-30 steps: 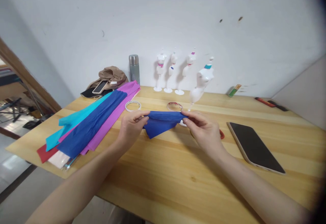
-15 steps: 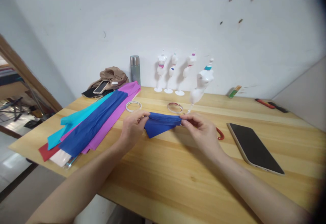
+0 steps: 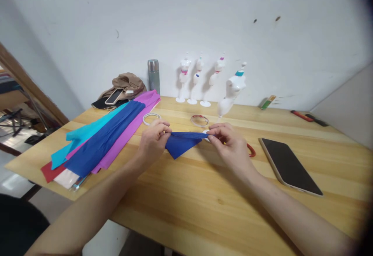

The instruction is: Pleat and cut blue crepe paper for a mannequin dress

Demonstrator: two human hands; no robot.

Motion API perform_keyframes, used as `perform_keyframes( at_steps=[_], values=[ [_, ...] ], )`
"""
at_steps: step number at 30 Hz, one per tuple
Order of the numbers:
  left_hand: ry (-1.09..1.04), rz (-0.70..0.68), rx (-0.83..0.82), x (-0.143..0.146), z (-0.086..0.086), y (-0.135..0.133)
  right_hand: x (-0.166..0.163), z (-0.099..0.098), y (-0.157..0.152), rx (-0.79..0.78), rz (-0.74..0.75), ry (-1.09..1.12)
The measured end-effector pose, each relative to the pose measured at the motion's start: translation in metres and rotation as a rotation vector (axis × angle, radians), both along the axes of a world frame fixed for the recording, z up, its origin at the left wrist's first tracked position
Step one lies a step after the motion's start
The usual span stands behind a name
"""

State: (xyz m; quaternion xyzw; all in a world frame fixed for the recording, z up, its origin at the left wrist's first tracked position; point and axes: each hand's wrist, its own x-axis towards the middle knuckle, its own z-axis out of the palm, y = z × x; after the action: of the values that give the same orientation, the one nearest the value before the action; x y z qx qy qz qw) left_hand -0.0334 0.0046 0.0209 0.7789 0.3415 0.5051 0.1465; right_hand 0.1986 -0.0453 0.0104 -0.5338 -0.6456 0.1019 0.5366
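Note:
Both hands hold a small piece of blue fabric (image 3: 182, 144) stretched between them above the table. My left hand (image 3: 154, 141) pinches its left end, and my right hand (image 3: 227, 143) pinches the right end. The upper edge is gathered into narrow folds, while a pointed corner hangs below. Just behind my right hand stands a white mini mannequin (image 3: 235, 83) with a teal band at its neck; its base is mostly covered by the hand. A red-handled tool (image 3: 251, 150) pokes out beside my right wrist, the rest of it hidden.
Long fabric strips (image 3: 107, 131) lie on the left of the wooden table (image 3: 186, 209). Two tape rolls (image 3: 199, 120) lie behind the hands. Several mannequins, a thermos (image 3: 154, 76) and a brown cloth (image 3: 128, 83) stand or lie along the wall. A tablet-like device (image 3: 290, 166) is at right.
The blue fabric's top edge is now gathered into a tighter, narrower fold, with less of the flap hanging at the right. Both hands keep their pinch. The view has shifted slightly.

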Motion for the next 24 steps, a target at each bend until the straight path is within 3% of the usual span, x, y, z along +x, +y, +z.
perform_keyframes(
  at_steps=[3,15,19,24],
  values=[
    [-0.010,-0.008,-0.015,0.0004,0.0022,-0.0015,0.0002,-0.0004,-0.0001,-0.001,0.002,-0.007],
    [0.138,0.210,-0.225,0.0006,-0.0011,-0.0039,-0.0005,0.0011,-0.0001,0.007,-0.060,-0.133],
    [0.176,0.232,-0.237,0.0005,-0.0033,-0.0032,0.0008,-0.0005,0.0013,-0.045,-0.065,-0.161],
    [0.142,0.203,-0.392,-0.0004,-0.0056,0.0000,0.0011,-0.0010,0.0014,-0.166,-0.092,-0.153]
  ],
)
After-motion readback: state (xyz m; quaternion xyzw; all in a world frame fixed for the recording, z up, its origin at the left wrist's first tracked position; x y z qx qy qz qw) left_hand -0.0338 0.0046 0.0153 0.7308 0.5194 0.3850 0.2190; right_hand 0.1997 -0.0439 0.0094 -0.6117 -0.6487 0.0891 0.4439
